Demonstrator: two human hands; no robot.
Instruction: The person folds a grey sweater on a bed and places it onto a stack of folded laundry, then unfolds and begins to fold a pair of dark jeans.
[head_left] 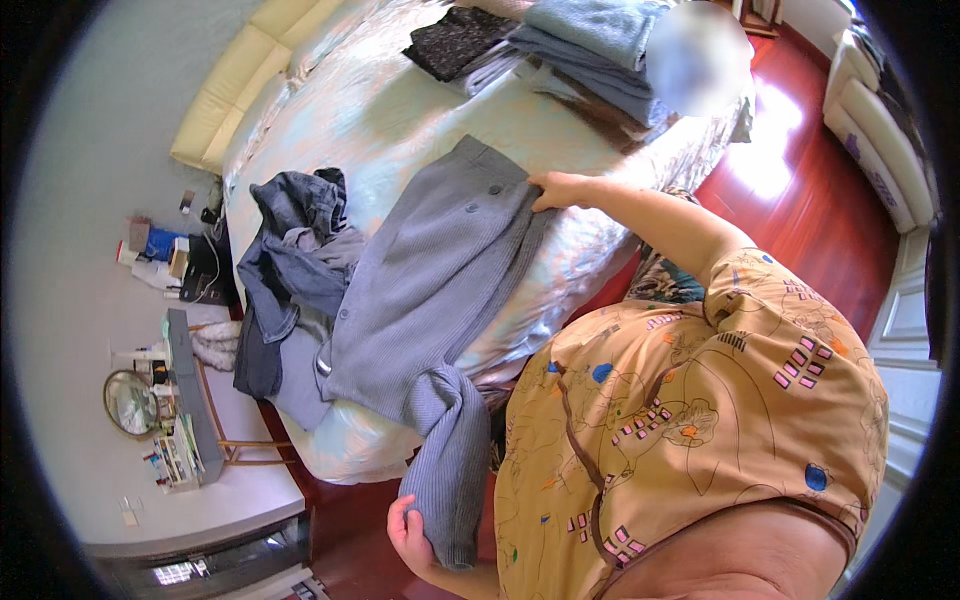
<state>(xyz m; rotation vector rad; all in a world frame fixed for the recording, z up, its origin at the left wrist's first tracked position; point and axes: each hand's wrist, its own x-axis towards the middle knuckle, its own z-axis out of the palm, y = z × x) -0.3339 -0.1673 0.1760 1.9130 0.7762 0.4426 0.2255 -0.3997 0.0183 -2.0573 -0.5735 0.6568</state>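
Note:
A grey ribbed knit cardigan (430, 270) with dark buttons lies spread on the bed, its one sleeve (450, 470) hanging over the near edge. My right hand (560, 191) pinches the garment's edge close to the buttons at its far end. Down at the lower left, my left hand (410, 535) is closed on the hanging sleeve near its cuff. Against the cardigan's left side lies a crumpled heap of dark blue denim clothing (290, 240), with greyer cloth tucked into and under it.
The bed (390, 140) has a pale patterned cover. Folded blue clothes (590, 40) and a dark speckled garment (455, 42) are stacked at its far side, beside a blurred round patch. A desk (205, 400) with a round mirror (130, 403) stands left; a pale sofa (875, 140) is far right.

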